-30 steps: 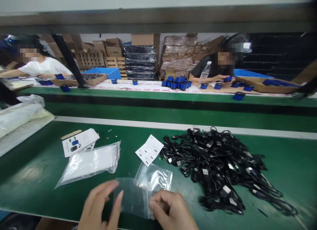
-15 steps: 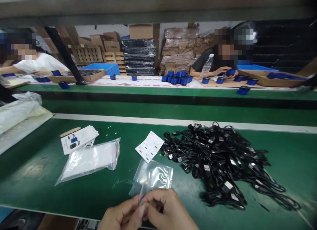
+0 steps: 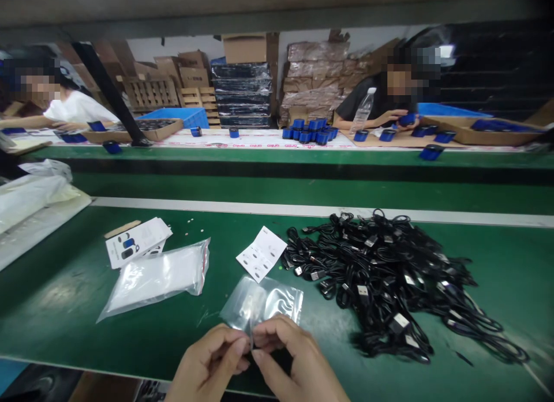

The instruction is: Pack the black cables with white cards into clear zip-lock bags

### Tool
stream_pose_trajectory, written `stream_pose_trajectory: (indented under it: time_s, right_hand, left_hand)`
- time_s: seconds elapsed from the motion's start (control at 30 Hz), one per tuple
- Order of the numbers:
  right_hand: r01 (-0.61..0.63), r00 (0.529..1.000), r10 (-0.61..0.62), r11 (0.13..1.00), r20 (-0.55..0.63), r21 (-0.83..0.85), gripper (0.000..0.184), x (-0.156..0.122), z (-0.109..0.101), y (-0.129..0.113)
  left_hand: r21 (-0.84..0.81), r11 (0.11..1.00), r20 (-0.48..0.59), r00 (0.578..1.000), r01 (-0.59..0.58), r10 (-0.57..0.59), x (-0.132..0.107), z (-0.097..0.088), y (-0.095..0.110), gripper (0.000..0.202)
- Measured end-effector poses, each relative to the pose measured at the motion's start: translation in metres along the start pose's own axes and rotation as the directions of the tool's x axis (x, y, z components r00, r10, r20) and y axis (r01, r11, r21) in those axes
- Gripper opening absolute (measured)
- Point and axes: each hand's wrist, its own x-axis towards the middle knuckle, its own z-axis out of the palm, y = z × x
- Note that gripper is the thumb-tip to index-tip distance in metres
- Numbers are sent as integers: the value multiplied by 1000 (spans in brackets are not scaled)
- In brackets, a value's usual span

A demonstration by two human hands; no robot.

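drawn in from a wide, flat hold a second ago; now pinching the near edge of the small clear bag (image 3: 268, 301) at bottom centre of the frame, fingers of the left hand (image 3: 212, 361) and right hand (image 3: 298, 367) clenched tip to tip. hemmed by the cable pile (image 3: 389, 281) at right and the leaflet (image 3: 262, 254) above; open green desk (image 3: 64, 327) at left, its near edge just below the wrists.

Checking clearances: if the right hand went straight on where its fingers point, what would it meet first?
Probably the left hand: the right hand points left, and both pinch a clear plastic bag between them. Depth is unclear.
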Motion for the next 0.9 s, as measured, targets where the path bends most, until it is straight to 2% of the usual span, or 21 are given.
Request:
stream_pose_trajectory:
  time_s: [0.1,0.2,0.3,0.4,0.5,0.57,0.67,0.77,0.9]
  right_hand:
    - [-102,995,102,990,12,97,14,0,1,-1]
    - [-197,980,199,965,4,173,9,5,3,1]
    - [-207,977,212,969,-19,136,9,11,4,3]
    - [-209,978,210,974,-6,82,15,15,6,4]
    - [-169,985,169,986,-20,1,19,16,7,1]
    - [-96,995,94,992,-27,-83,24,14,7,-3]
    - [32,999,-30,988,21,-149,32,9,6,-8]
    - [80,996,-78,996,50,-35,26,4,2,-10]
    - [67,993,-78,990,86,122,28,2,-3,-13]
  left_hand:
    - [10,1000,51,998,-29,28,4,4,-3,37]
    - [146,989,16,999,-31,29,5,6,-3,38]
    - [211,977,-20,999,-37,42,5,6,-1,36]
    - [156,987,5,999,-46,46,7,5,-4,36]
    - [101,994,-8,999,-51,52,9,3,-12,39]
    - [78,995,-25,998,-62,64,10,1,-15,40]
    - [50,995,-19,996,-88,89,7,2,-13,40]
    - [1,997,31,996,-82,82,2,4,-4,38]
    - [-38,999,64,998,-17,19,-5,7,6,38]
